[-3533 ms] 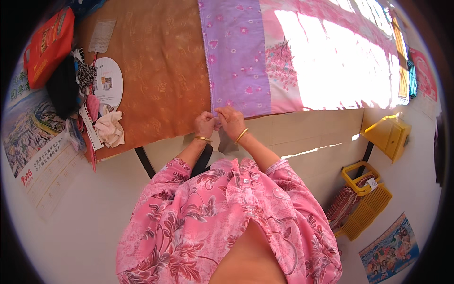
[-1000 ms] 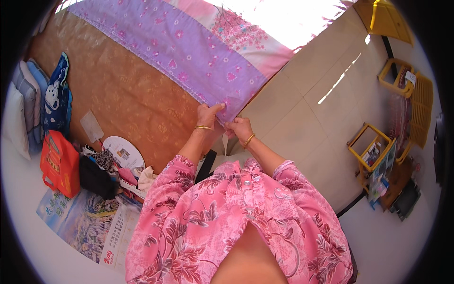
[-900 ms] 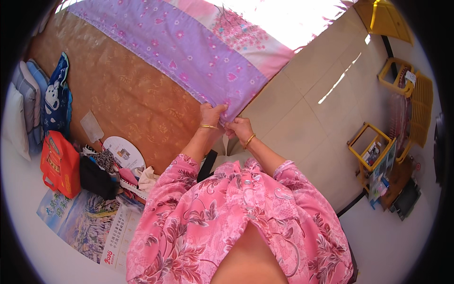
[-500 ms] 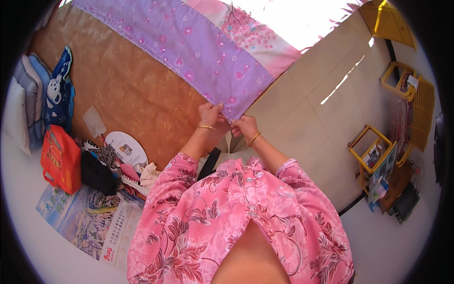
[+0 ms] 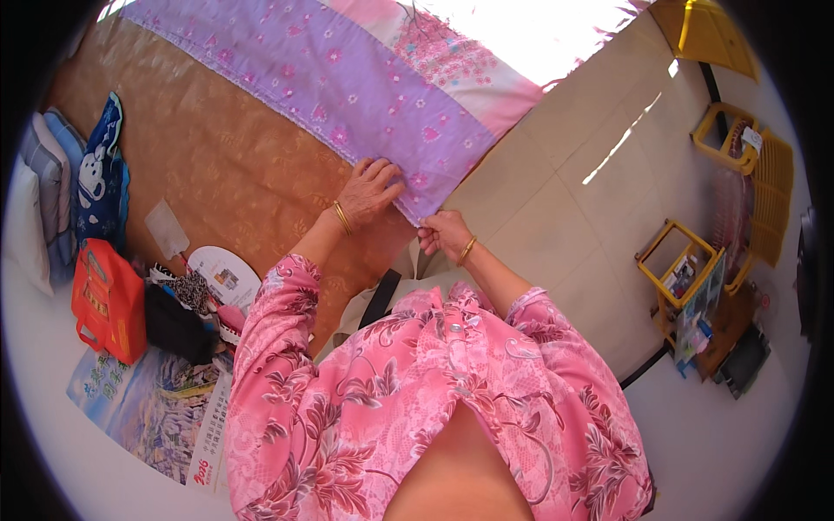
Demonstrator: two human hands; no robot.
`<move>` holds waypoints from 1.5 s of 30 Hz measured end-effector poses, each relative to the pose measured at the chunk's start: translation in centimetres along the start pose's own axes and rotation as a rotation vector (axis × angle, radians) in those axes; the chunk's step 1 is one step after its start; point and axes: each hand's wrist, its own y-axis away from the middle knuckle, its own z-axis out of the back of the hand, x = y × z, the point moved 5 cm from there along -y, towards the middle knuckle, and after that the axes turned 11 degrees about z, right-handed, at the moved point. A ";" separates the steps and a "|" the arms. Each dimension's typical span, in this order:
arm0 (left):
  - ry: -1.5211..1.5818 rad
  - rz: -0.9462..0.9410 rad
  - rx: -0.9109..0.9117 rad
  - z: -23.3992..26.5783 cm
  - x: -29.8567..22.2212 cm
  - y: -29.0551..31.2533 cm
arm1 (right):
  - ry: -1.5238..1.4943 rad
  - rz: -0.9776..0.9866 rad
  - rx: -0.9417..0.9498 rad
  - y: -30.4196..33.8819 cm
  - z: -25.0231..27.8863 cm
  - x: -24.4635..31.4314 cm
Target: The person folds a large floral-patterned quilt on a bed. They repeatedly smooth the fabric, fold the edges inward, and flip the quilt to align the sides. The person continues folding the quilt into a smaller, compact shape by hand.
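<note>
A folded purple flowered sheet (image 5: 347,91) runs from the far left to a corner close to my body. It lies along the edge of a brown patterned mat (image 5: 226,156). My right hand (image 5: 446,234) pinches the sheet's near corner between thumb and fingers. Just left of it, my left hand (image 5: 372,188) rests on the sheet's near edge, palm down with its fingers a little apart and bent. The thumb of the left hand is hidden. Beyond the purple band shows a pink and white part of the sheet (image 5: 460,61), washed out by bright light.
At left stand stacked pillows (image 5: 50,174), a dark blue cushion (image 5: 100,174), a red bag (image 5: 109,300), a round white fan (image 5: 224,271) and a poster (image 5: 143,408). Tiled floor (image 5: 556,208) lies right, with yellow chairs (image 5: 678,265) along the wall.
My left hand has let go of its pinch near the corner and moved left along the sheet's edge, its fingers loosening. The right hand keeps its hold on the corner.
</note>
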 end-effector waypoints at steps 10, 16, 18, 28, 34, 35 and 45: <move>0.025 -0.009 0.146 -0.9 0.8 -2.2 | 0.607 0.758 -0.356 2.7 1.1 2.8; -0.007 0.001 0.173 -0.8 0.8 -3.2 | 1.226 1.186 -0.268 5.8 -4.8 8.4; -0.025 0.007 0.186 -0.9 0.8 -3.7 | 1.257 1.112 -0.337 4.7 -4.6 8.2; -0.033 -0.057 0.205 0.1 4.1 -4.2 | 1.013 0.764 -0.183 -1.4 0.6 6.4; -0.250 0.049 0.112 5.6 12.7 -3.4 | 0.961 0.725 -0.179 -1.7 0.6 6.7; -0.275 0.092 0.041 6.6 14.2 -3.2 | 0.954 0.723 -0.175 -1.6 0.5 6.8; -0.376 0.283 -0.141 10.7 20.8 -3.3 | 0.904 0.710 -0.353 -0.5 0.4 6.6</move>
